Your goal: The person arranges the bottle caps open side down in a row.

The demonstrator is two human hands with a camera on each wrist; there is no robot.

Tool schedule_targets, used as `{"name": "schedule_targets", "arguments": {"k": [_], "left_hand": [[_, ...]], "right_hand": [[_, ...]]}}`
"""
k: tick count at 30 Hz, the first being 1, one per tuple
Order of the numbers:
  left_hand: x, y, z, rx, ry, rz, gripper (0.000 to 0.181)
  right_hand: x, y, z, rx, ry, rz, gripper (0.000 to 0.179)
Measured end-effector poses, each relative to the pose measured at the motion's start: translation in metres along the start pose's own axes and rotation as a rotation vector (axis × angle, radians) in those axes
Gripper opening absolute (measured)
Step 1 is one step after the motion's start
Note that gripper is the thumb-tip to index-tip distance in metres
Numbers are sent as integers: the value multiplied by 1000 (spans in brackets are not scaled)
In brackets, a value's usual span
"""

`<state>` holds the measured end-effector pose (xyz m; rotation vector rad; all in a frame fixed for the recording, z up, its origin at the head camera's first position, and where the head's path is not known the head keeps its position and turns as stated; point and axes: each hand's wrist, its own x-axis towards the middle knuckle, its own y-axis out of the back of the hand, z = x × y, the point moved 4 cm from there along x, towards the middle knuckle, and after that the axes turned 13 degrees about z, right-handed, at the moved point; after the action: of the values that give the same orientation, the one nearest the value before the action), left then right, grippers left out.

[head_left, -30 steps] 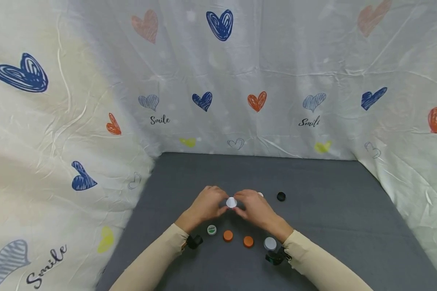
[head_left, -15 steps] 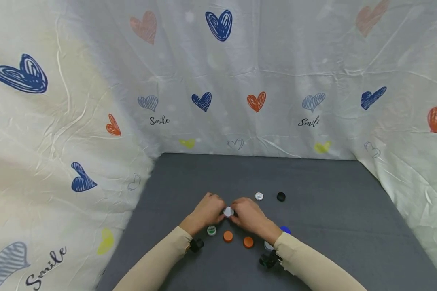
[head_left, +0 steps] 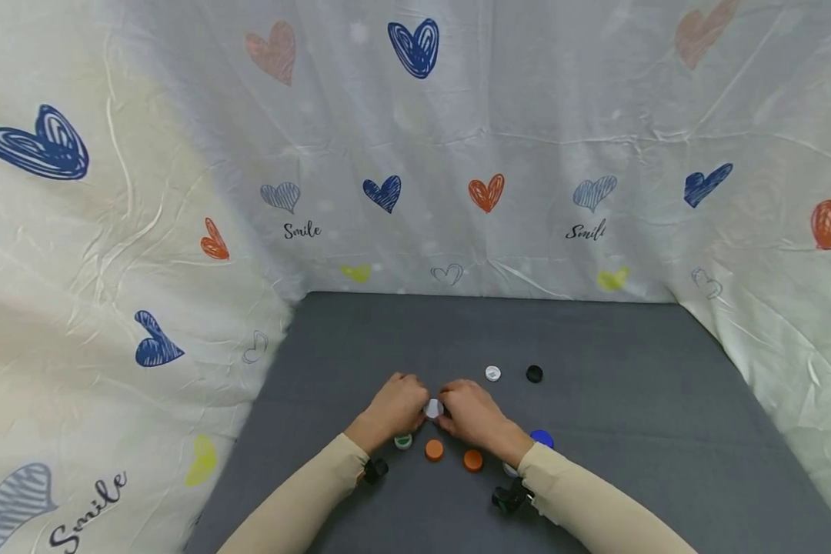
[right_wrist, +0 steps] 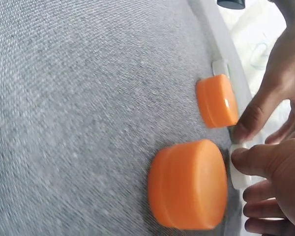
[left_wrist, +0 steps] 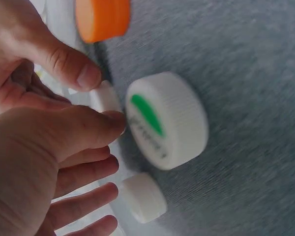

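Between my two hands is a small white bottle cap (head_left: 433,409), pinched from both sides. In the left wrist view my left hand (left_wrist: 54,142) has its thumb on the near side of this cap, the other fingers loosely spread. My right hand (right_wrist: 285,177) holds the opposite side with its thumb in the right wrist view. A white cap with a green mark (left_wrist: 167,120) lies right by the hands. Beside it stands another white cap (left_wrist: 143,197), which the left hand hides in the head view. Two orange caps (head_left: 434,450) sit just in front of the hands.
Farther back on the grey table (head_left: 637,431) lie a white cap (head_left: 492,373) and a black cap (head_left: 535,374). A blue cap (head_left: 542,438) is beside the right forearm. A pale cap (head_left: 509,469) is partly covered by the right wrist. A heart-printed curtain (head_left: 415,138) surrounds the table.
Both hands have moved toward the body and slightly left, with the white cap between them. The back white cap and the blue cap have come into view; the pale cap is now partly covered.
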<state>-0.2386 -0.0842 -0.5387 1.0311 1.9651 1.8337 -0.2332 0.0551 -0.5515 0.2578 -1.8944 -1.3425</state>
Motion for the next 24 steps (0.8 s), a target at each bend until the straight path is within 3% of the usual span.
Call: {"name": "schedule_targets", "arguments": {"k": [5, 11, 24], "left_hand": [[8, 9, -9, -35, 34, 16, 20], [22, 20, -15, -50, 54, 21, 22], [57, 40, -9, -77, 28, 93, 38]], "right_hand": [[3, 12, 10, 33, -43, 1, 28], [7, 29, 26, -3, -80, 7, 34], [8, 59, 61, -47, -138, 33, 42]]}}
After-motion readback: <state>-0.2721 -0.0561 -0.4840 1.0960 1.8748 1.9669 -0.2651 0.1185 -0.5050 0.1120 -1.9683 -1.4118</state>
